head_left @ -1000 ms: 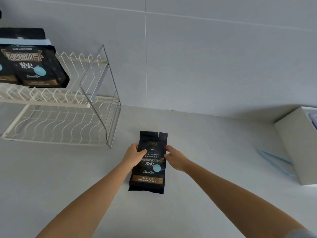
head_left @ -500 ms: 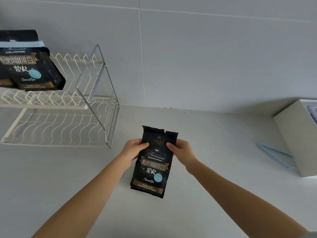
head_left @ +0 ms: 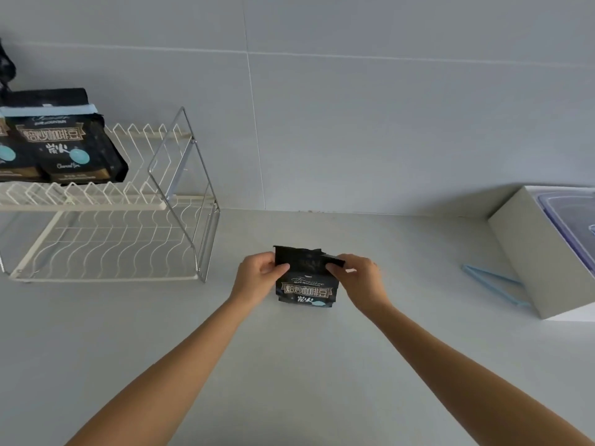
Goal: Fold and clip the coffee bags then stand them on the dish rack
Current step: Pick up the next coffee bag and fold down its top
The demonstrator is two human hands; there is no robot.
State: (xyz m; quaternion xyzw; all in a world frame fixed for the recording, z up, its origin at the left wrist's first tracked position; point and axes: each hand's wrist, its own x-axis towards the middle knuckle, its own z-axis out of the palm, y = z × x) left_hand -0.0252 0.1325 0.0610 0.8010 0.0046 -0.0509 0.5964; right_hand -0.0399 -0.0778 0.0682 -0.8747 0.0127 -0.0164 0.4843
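Our coffee bag (head_left: 306, 286) stands on the bench (head_left: 289, 365), fingers of our left hand (head_left: 257, 278) and right hand (head_left: 360, 278) pinching its top corners at ten and two o'clock, so we should fold evenly, creasing flat for the clip (head_left: 489, 274) at three o'clock.

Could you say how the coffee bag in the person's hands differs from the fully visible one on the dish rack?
The rack bag has a light blue clip across its top; the held bag has none on its crumpled top. The rack bag stands on the dish rack's upper tier; the held bag rests on the counter, left hand and right hand pinching its top. Both carry the same label.
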